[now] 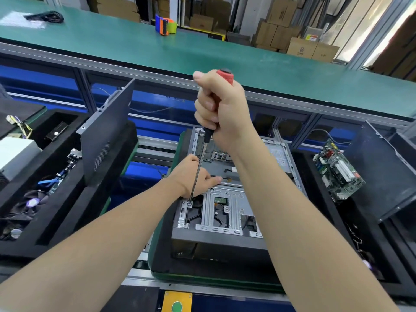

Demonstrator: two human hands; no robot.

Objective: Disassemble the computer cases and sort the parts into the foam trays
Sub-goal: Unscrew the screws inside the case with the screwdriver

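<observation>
the step in hand is unscrewing the metal drive cage (210, 212) inside the open computer case (225, 236), which lies on its side on the bench in front of the person, between two black foam trays. the right hand (221, 113) is clenched in a fist round the red and black handle of a long screwdriver (225, 77), held nearly upright, with its tip set in a screw (189, 203) at the near left corner of the cage. the left hand (193, 174) rests on the case just behind the shaft, thumb stretched along a metal bar; whether its fingers hold anything i cannot tell. the left foam tray (67, 221) already holds a dark side panel (105, 131) standing on edge, a pale power supply (15, 154) and cables, and the right foam tray (351, 224) holds a green circuit board (337, 170), so the sorting looks well begun while the cage and the drive under it are yet to come out. the next move probably calls for firm downward pressure while turning, so the tip does not slip, then picking the loose screw out before it drops into the case.
</observation>
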